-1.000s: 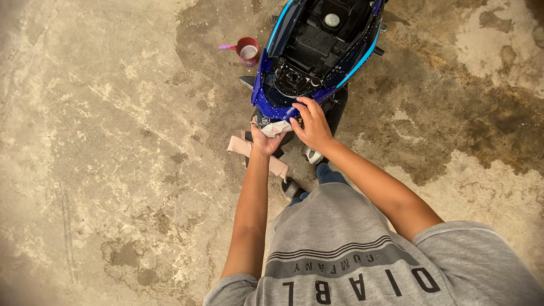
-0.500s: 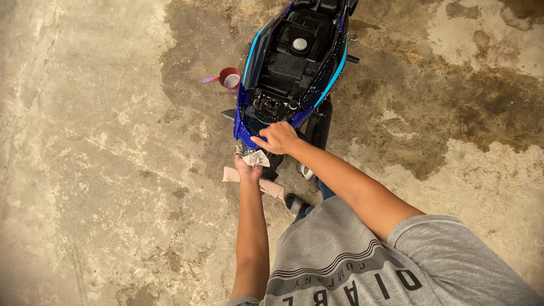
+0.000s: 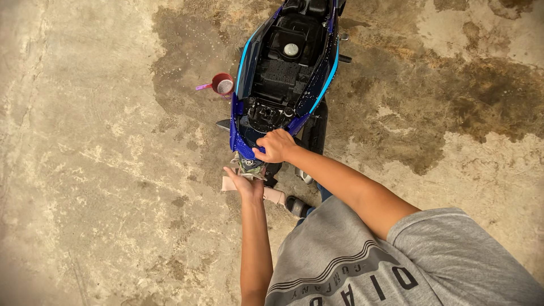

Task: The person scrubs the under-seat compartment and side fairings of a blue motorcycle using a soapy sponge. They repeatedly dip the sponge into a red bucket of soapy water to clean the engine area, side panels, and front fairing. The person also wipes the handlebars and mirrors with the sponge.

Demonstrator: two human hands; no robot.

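Both hands sit lower on the motorcycle's [image 3: 283, 73] blue tail than half a second ago.
Right hand [image 3: 276, 145] grips the tail; left hand [image 3: 247, 182] clutches a cloth [image 3: 247, 165].

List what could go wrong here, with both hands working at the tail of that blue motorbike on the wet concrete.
1. The floor around the motorbike shows dark wet patches, so a foot might slip.
2. The seat is off and the inner bay lies open; drips from the cloth in the left hand might get inside.
3. The right hand presses on the tail; a hard push might rock the bike toward the red scoop beside it.
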